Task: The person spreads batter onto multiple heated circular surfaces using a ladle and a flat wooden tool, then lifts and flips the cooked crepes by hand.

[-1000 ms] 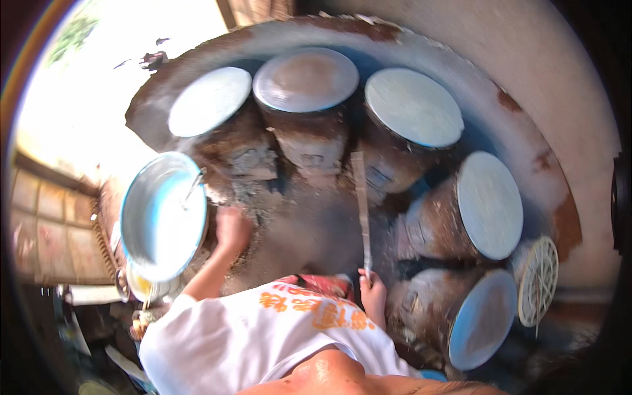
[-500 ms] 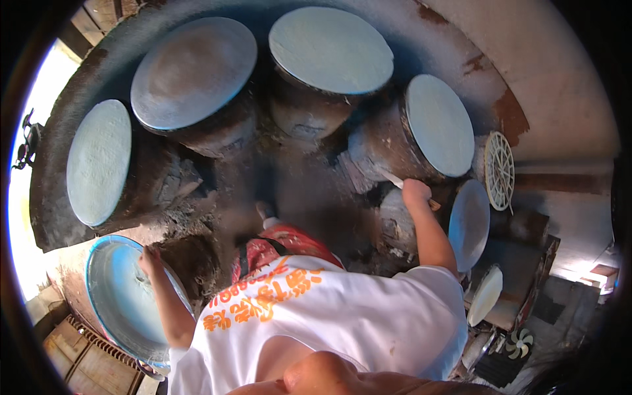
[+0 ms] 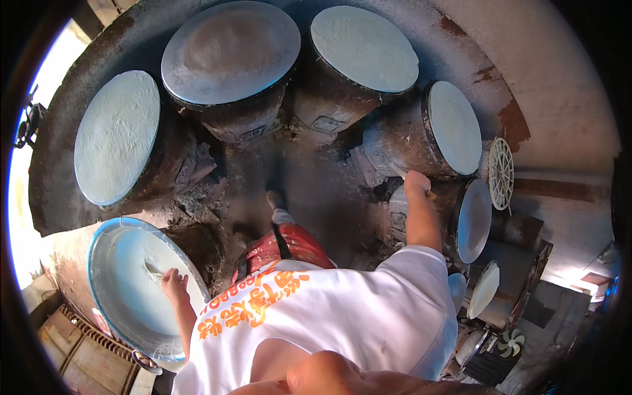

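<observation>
At lower left a wide blue-rimmed basin (image 3: 102,276) holds milky white liquid, with a metal ladle (image 3: 153,270) in it. My left hand (image 3: 174,284) is closed on the ladle's handle. My right hand (image 3: 417,185) grips a long flat stick (image 3: 401,174), mostly hidden by the fist, beside the dark drum stoves on the right. The nearest of these has a bare round metal top (image 3: 474,220); the one just beyond has a white-coated top (image 3: 453,128).
More drum stoves curve ahead, with white-coated tops (image 3: 117,137) (image 3: 364,49) and a bare one (image 3: 230,56), inside a sooty curved wall (image 3: 494,79). A round lattice disc (image 3: 501,174), a white disc (image 3: 484,289) and a fan (image 3: 510,342) are at the right.
The view has swung round and down. My left hand has moved from beside the basin onto the ladle inside it; my right hand has moved forward and rightward with the stick, toward the right-hand stoves.
</observation>
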The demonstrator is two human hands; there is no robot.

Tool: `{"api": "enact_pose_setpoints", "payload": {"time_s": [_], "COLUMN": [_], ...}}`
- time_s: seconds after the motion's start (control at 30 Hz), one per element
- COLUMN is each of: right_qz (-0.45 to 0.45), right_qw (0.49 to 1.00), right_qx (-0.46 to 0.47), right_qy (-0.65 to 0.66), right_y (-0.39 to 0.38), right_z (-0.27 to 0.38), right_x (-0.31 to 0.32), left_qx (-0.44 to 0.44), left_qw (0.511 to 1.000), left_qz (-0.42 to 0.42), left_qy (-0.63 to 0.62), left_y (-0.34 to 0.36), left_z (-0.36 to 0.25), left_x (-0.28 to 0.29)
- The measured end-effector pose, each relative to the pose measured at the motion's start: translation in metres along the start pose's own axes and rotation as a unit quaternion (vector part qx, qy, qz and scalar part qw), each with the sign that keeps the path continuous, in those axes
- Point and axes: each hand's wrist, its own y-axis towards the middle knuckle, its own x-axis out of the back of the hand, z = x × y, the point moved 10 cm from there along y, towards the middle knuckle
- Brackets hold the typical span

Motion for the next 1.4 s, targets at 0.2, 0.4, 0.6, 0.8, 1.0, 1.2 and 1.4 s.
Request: {"api": "enact_pose_setpoints", "payload": {"time_s": [0.2, 0.4, 0.6, 0.8, 1.0, 1.2, 1.4], "right_qz": [-0.008, 0.368, -0.133, -0.073, 0.041, 0.054, 0.618], "right_qw": [0.944, 0.646, 0.601, 0.643, 0.674, 0.554, 0.485], "right_qx": [0.328, 0.609, 0.788, 0.76, 0.738, 0.809, 0.565], "right_qy": [0.036, 0.278, -0.002, -0.056, 0.005, 0.187, 0.255], "right_y": [-0.05, -0.409, -0.626, -0.628, -0.62, -0.603, -0.632], "right_z": [0.112, 0.317, 0.519, 0.494, 0.485, 0.45, 0.385], "right_x": [0.02, 0.066, 0.077, 0.078, 0.02, 0.03, 0.059], "left_qx": [0.028, -0.018, -0.009, -0.023, 0.092, 0.071, 0.023], "left_qw": [0.99, 0.992, 0.987, 0.986, 0.876, 0.725, 0.545], "left_qz": [-0.088, -0.125, -0.051, -0.096, 0.0, 0.074, 0.37], "left_qy": [-0.105, -0.015, -0.15, -0.138, -0.473, -0.681, -0.752], "left_y": [0.001, -0.048, -0.019, 0.032, 0.047, 0.007, -0.137], "left_z": [0.016, -0.006, -0.009, -0.014, 0.018, -0.04, -0.182], "left_x": [0.052, 0.077, 0.087, 0.092, -0.007, -0.038, -0.012]}}
